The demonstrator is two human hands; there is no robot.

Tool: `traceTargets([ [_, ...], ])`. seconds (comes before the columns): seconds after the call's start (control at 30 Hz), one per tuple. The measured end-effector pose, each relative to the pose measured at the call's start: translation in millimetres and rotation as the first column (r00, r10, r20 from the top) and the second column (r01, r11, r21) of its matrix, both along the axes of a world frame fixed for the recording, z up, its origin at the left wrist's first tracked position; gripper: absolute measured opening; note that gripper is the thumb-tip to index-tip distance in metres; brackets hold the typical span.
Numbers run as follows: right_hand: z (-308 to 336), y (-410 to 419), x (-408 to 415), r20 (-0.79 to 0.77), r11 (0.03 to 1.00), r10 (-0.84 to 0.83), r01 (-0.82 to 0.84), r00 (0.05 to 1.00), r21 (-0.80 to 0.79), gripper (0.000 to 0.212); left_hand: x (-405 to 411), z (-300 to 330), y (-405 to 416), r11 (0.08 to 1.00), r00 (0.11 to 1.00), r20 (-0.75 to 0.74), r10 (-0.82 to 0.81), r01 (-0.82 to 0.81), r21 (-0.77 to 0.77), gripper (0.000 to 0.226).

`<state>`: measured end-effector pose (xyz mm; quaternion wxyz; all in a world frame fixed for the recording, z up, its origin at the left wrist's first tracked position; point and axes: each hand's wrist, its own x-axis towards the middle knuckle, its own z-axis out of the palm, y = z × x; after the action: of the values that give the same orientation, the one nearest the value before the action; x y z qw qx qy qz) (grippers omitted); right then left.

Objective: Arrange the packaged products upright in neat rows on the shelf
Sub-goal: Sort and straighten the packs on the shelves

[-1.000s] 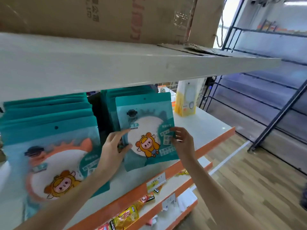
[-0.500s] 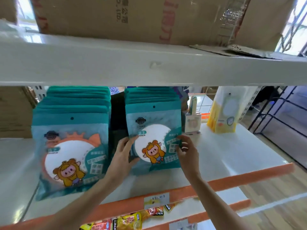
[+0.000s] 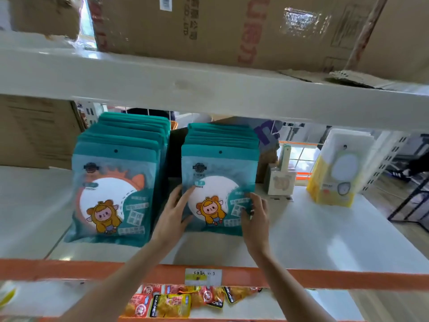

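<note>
My left hand (image 3: pixel 173 213) and right hand (image 3: pixel 255 213), fingers spread, press both edges of the front teal mirror pouch (image 3: pixel 218 189), upright on the white shelf (image 3: pixel 325 233). Risk: uneven release may tip the row forward.

Bare shelf (image 3: pixel 313 233) right of teal packs (image 3: pixel 220 182); possibly narrow gap left.
</note>
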<state>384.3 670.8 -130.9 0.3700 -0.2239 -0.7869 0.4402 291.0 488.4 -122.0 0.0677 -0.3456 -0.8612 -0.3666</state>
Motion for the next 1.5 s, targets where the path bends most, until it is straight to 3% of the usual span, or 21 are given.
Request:
traceTargets([
  [0.27, -4, 1, -1, -0.011, 0.999, 0.026, -0.026, 1.0, 0.036, 0.035, 7, 1, 5, 1.0, 0.998, 0.07, -0.007, 0.005, 0.018, 0.081],
  [0.5, -5, 7, -8, 0.0, 1.0, 0.009, -0.009, 1.0, 0.029, 0.038, -5, 1, 6, 0.998, 1.0, 0.01, -0.026, 0.027, -0.061, 0.083],
  [0.77, -7, 5, 0, 0.061, 0.991, 0.0, -0.008, 0.998, 0.135, 0.041, 1, -12, 4, 0.984, 0.991, -0.127, 0.027, -0.049, -0.173, 0.09],
  [1.03, -4, 1, 16, 0.166, 0.978, 0.012, -0.046, 0.986, 0.202, 0.045, 12, -26, -9, 0.991, 0.975, -0.221, 0.012, -0.041, -0.126, 0.085],
  [1.17, -6, -3, 21, 0.195, 0.95, -0.021, -0.042, 0.981, 0.311, 0.04, 20, -26, -17, 0.989, 0.961, -0.274, 0.027, -0.065, -0.131, 0.075],
  [1.33, 2, -34, 26, 0.136, 0.846, 0.049, -0.114, 0.989, 0.521, 0.055, 33, -17, -34, 0.983, 0.93, -0.368, 0.023, -0.088, -0.16, 0.05],
  [1.5, 4, -82, 20, 0.211, 0.735, 0.184, -0.277, 0.96, 0.619, 0.058, 59, -8, -69, 0.974, 0.884, -0.45, 0.128, -0.197, -0.109, 0.06],
])
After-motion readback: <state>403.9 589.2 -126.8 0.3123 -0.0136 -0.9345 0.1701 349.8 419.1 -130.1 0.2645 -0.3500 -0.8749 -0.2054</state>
